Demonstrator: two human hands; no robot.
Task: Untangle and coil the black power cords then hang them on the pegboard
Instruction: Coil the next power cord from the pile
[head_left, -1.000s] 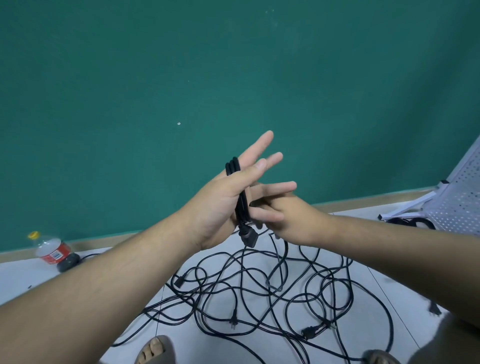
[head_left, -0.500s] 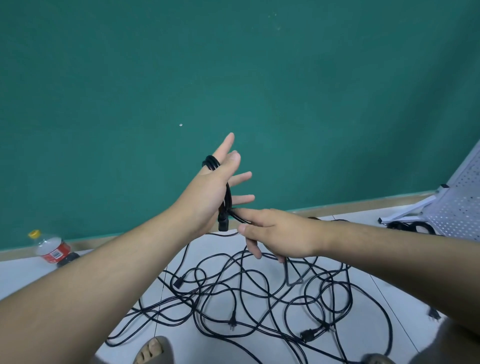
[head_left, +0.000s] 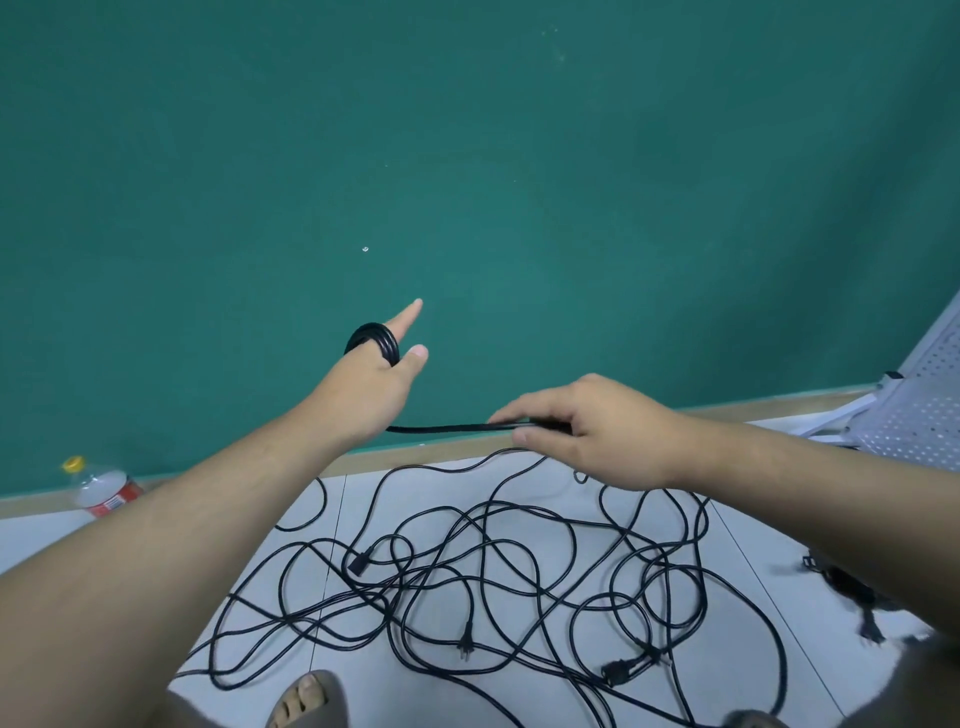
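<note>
My left hand (head_left: 371, 387) is raised with its fingers straight, and several loops of a black power cord (head_left: 375, 340) are wound around it between thumb and fingers. A taut stretch of that cord (head_left: 447, 428) runs rightward from under the left palm into my right hand (head_left: 587, 431), which pinches it between curled fingers and thumb. Below both hands a tangle of black cords (head_left: 493, 571) with plugs lies spread on the white tiled floor. The white pegboard (head_left: 919, 405) leans at the far right edge.
A green wall fills the background, with a wooden skirting along its base. A plastic bottle (head_left: 101, 486) with a yellow cap and red label lies at the left by the wall. My sandalled foot (head_left: 306, 701) shows at the bottom. More black plugs (head_left: 852, 592) lie at the right.
My right hand moved away to the right, drawing the cord out taut from the left hand. The left hand dropped slightly and kept the loops on it.
</note>
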